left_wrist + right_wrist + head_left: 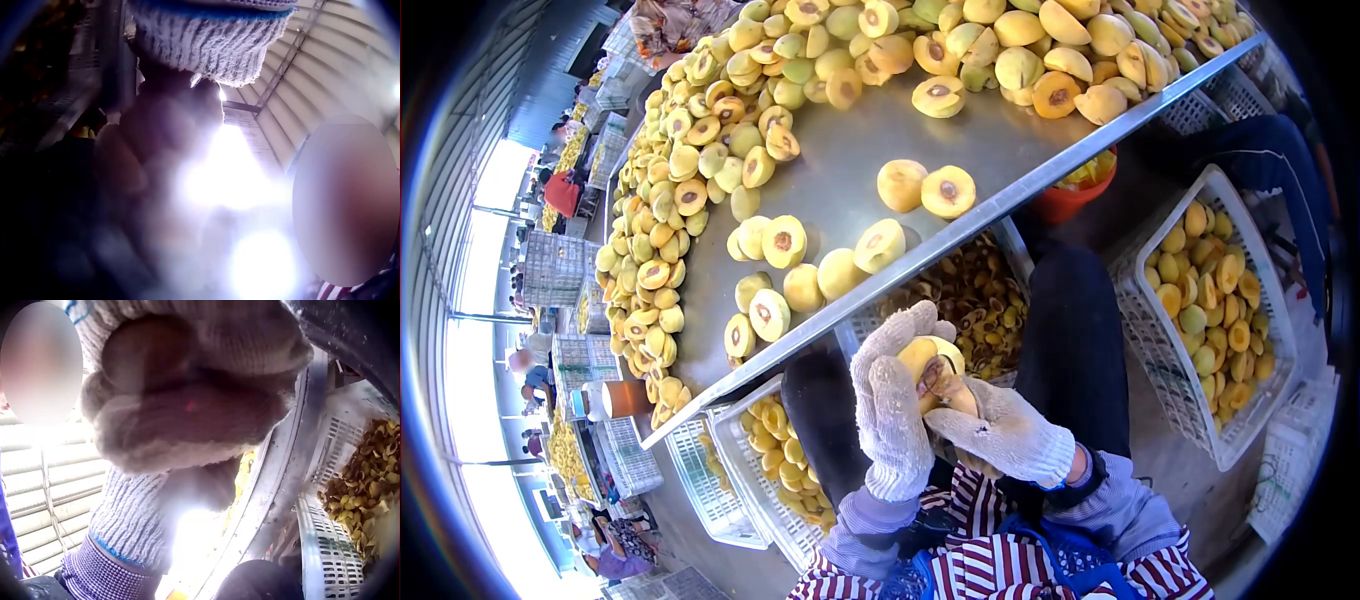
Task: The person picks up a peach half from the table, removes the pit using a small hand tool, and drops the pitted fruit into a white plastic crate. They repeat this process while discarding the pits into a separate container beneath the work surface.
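In the head view both hands wear pale knitted gloves and meet above the lap. The left hand [893, 410] grips a cut yellow fruit [922, 358], its fingers upright along the fruit's left side. From the right, the right hand [1012, 433] holds a fruit piece [956, 397] against it, thumb across the front. Between the pieces is a dark brown part; whether pit or tool, I cannot tell. The right wrist view shows the right hand's fingers [187, 428] curled below a round, shadowed thing [149, 353]. Glare and blur hide the left hand's grip in the left wrist view.
A metal table [840, 150] with a raised edge bears many halved fruits. Below it stands a crate of brown scraps [975, 300]. White crates of fruit stand at left [725, 440] and right [1135, 300], with a red bucket [1065, 203] beneath the edge.
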Demonstrator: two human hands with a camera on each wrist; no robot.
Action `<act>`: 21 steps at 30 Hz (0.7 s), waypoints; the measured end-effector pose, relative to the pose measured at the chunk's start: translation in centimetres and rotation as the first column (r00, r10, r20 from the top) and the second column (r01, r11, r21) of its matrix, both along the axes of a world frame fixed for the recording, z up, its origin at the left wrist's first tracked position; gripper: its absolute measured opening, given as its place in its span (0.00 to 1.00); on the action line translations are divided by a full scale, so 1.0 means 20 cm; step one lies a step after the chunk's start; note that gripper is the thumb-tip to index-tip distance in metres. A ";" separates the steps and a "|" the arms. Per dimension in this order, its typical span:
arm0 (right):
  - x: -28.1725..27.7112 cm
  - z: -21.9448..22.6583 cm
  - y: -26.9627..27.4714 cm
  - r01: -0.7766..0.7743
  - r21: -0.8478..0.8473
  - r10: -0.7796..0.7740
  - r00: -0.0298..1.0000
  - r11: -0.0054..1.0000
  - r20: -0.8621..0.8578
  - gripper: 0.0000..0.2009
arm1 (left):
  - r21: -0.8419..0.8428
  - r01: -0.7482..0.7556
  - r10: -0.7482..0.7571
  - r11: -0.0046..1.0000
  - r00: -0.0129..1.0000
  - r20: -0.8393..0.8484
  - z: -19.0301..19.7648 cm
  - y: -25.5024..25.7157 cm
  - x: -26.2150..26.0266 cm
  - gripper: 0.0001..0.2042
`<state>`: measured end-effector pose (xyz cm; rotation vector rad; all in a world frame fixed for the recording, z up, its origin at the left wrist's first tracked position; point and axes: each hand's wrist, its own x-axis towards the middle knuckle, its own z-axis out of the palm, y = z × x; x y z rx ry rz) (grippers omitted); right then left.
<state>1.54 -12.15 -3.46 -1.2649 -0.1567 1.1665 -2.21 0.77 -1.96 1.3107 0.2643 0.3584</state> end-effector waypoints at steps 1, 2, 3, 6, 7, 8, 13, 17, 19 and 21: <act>0.01 0.02 -0.01 -0.020 0.021 0.021 0.999 1.000 -0.044 0.20 | 0.056 0.031 -0.031 0.998 0.999 -0.008 0.01 0.01 0.00 0.24; 0.01 0.03 -0.01 -0.040 0.044 0.044 0.995 0.998 -0.085 0.19 | 0.091 0.032 -0.033 0.995 0.999 0.005 -0.01 0.02 0.00 0.22; 0.01 0.02 -0.01 -0.044 0.073 0.055 0.987 0.996 -0.152 0.17 | 0.216 0.002 -0.001 0.976 1.000 -0.005 -0.02 0.02 0.00 0.24; 0.02 0.00 -0.03 -0.051 0.143 0.095 0.944 0.988 -0.317 0.15 | 0.458 -0.033 0.037 0.889 0.999 0.002 -0.06 0.02 0.01 0.29; 0.03 -0.01 -0.03 -0.059 0.155 0.112 0.928 0.986 -0.356 0.15 | 0.463 -0.018 0.013 0.886 1.000 0.015 -0.06 0.02 0.03 0.29; 0.03 -0.01 -0.05 -0.067 0.167 0.128 0.910 0.984 -0.394 0.15 | 0.362 0.083 -0.052 0.929 0.994 -0.094 -0.01 0.04 0.02 0.29; 0.01 -0.05 -0.10 0.023 0.452 0.288 0.741 0.892 -0.606 0.20 | 0.379 0.243 -0.233 0.893 0.970 -0.075 0.04 0.10 0.06 0.21; -0.05 -0.19 -0.10 0.176 0.657 0.480 0.550 0.733 -0.683 0.18 | 0.100 0.395 -0.374 0.913 0.910 -0.178 0.09 0.09 0.08 0.23; -0.04 -0.13 -0.10 0.139 0.652 0.420 0.661 0.746 -0.622 0.17 | -0.059 0.411 -0.415 0.910 0.897 -0.152 0.08 0.07 0.09 0.32; -0.07 -0.17 -0.08 0.258 0.734 0.499 0.590 0.628 -0.635 0.17 | -0.036 0.414 -0.414 0.910 0.899 -0.141 0.08 0.05 0.09 0.37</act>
